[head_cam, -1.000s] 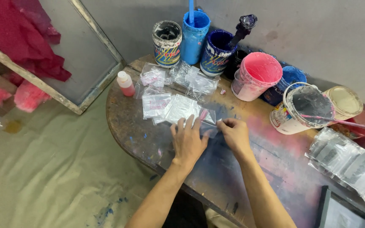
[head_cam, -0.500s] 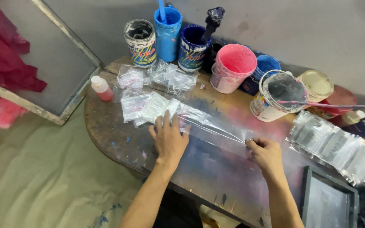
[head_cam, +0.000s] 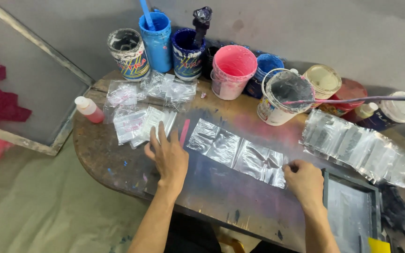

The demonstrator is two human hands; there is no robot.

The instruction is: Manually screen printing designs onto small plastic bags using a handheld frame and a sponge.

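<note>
A row of clear plastic bags (head_cam: 237, 152) lies spread across the paint-stained wooden table (head_cam: 118, 168). My right hand (head_cam: 304, 180) pinches the right end of that row with closed fingers. My left hand (head_cam: 167, 157) rests flat with its fingers apart, fingertips touching a small pile of clear bags (head_cam: 141, 122) at the left. A thin pink strip (head_cam: 184, 132) lies between my left hand and the row.
Paint buckets stand along the back: patterned (head_cam: 128, 52), blue (head_cam: 156, 33), dark blue (head_cam: 187, 54), pink (head_cam: 231, 70), white with a stick (head_cam: 282, 96). A small pink bottle (head_cam: 89, 108) stands left. Another bag spread (head_cam: 357, 145) lies right. A framed screen (head_cam: 350, 213) sits front right, a large frame (head_cam: 33, 89) left.
My right hand has drawn rightward, spreading the row of bags out along the table. My left hand has stayed pressed near the pile at the left.
</note>
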